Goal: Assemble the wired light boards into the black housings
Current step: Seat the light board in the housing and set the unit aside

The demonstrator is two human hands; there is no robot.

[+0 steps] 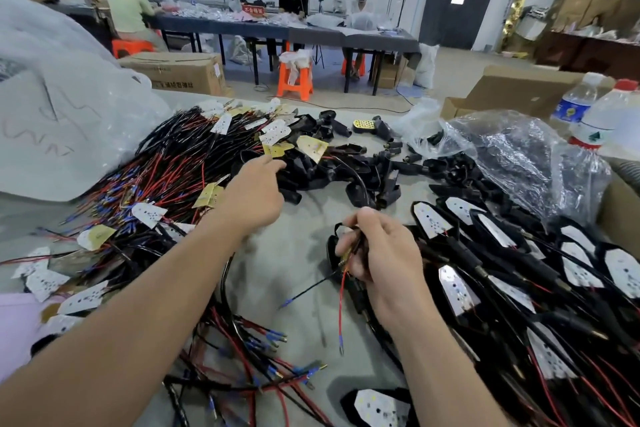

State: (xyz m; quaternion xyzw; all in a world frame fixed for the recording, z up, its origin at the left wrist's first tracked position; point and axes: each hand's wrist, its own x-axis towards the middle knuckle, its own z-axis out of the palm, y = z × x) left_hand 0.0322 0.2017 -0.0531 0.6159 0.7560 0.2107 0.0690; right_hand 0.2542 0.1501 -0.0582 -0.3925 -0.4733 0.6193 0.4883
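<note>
The right hand (381,253) has its grip closed, fingers curled round the stem end of a black housing (332,250) held just above the bench (277,270). A red wire (341,305) with a blue tip hangs from this grip and a thin black wire (308,288) sticks out to the left. The left hand (256,194) reaches forward with a loose, open grip holding nothing, its fingertips at a yellowish light board (277,150) on the heap of wired boards (166,170). Empty housings (360,170) lie beyond. Filled housings (485,270) crowd the right side. Two water bottles (602,121) carry labels too small to read. On the far table a red sign (252,9) bears white Chinese characters I cannot read with certainty, and the print on the cardboard box (180,73) is not legible
</note>
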